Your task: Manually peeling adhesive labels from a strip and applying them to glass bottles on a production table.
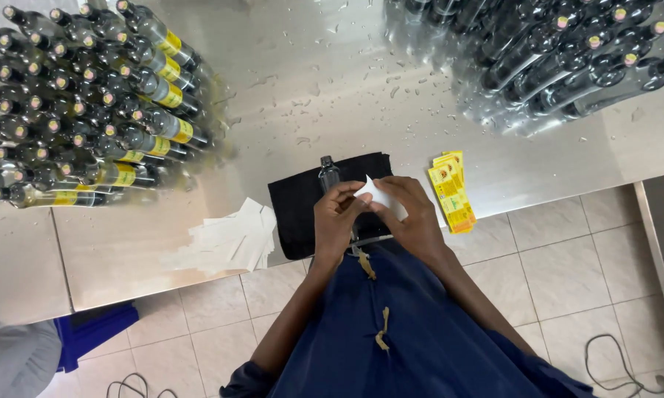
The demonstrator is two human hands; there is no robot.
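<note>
Most of the clear bottle point(329, 177) is hidden behind the hands; only its dark cap and neck show, lying on the black cloth point(295, 210) at the near edge of the steel table point(324, 81). The white slip point(377, 194) is partly covered too, just one pointed corner and a bit of its edge showing between the fingers. Both forearms come up from the bottom, elbows bent, hands meeting over the cloth. The left hand point(336, 221) is curled, thumb and fingertips pinching the slip's left edge. The right hand point(414, 217) arches over from the other side, fingers closed on the same slip. A stack of yellow labels point(451, 191) lies just right of the hands, a loose heap of white backing papers point(232, 239) to the left. Labelled bottles point(89, 103) piled far left are cut off by the frame; the unlabelled bottles point(568, 51) far right are blurred by glare.
</note>
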